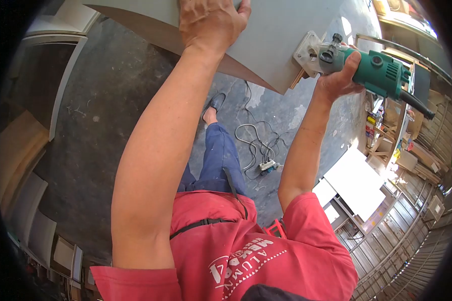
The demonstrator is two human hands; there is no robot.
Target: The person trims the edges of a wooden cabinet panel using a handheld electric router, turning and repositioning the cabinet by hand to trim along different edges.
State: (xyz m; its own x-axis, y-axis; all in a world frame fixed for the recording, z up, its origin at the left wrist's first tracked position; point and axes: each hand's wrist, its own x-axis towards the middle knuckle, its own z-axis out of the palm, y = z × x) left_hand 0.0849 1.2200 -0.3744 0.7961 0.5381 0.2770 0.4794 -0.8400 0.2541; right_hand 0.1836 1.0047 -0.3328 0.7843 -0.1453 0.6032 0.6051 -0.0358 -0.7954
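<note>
A large grey panel or box (281, 37) with a bare wooden edge fills the top of the view. On its grey face rests my left hand (211, 20), palm down with the thumb apart. The fingertips are cut off by the frame's top edge. My right hand (342, 80) is wrapped around a green trim router (384, 72), held tilted with its cord trailing right. The router's clear base (309, 52) sits against the panel's right edge near the corner. The cutter is hidden from this angle.
A power strip (267, 165) and tangled cables (253, 138) lie on the dark floor near my foot (211, 113). White boards (354, 183) stand at the right, beside cluttered shelves (386, 125). More panels (35, 210) line the left side. Something red (275, 229) shows behind me.
</note>
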